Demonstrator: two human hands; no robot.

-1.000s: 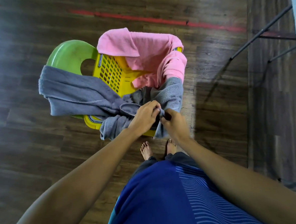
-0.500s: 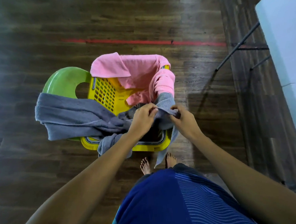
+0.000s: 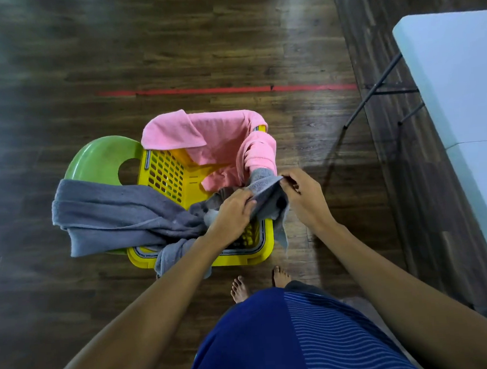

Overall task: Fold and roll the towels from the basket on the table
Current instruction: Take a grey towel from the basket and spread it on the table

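Dark wood floor (image 3: 73, 308) with a red tape line (image 3: 231, 89) across it; nothing is on the worktop yet. Far left, a green plastic piece (image 3: 101, 161) with a round hole sits partly under the basket; can't tell what it is. The grey towel (image 3: 110, 212) has most of its bulk spilled over the basket's left rim onto that green piece, with one tail hanging down the near wall. That looks like a towel half pulled out rather than stowed. The yellow basket (image 3: 164, 172) stands on the floor just ahead of the bare feet (image 3: 240, 287). The pink towel (image 3: 219, 140) drapes over the far rim and down the right corner, touching the grey one there. The left hand (image 3: 232, 210) grips the grey towel over the near-right part of the basket, fingers curled into the cloth. The right hand (image 3: 303, 200), just beside it, pinches the same towel's edge between thumb and fingers. A short span runs fairly taut between the two, so I'd guess the hands are finding an edge or corner so the towel lifts flat. The towel is in both hands but mostly left of them, so expect drag over the rim. The white worktop (image 3: 458, 85) sits well apart on the right, so a carry is needed before any folding.
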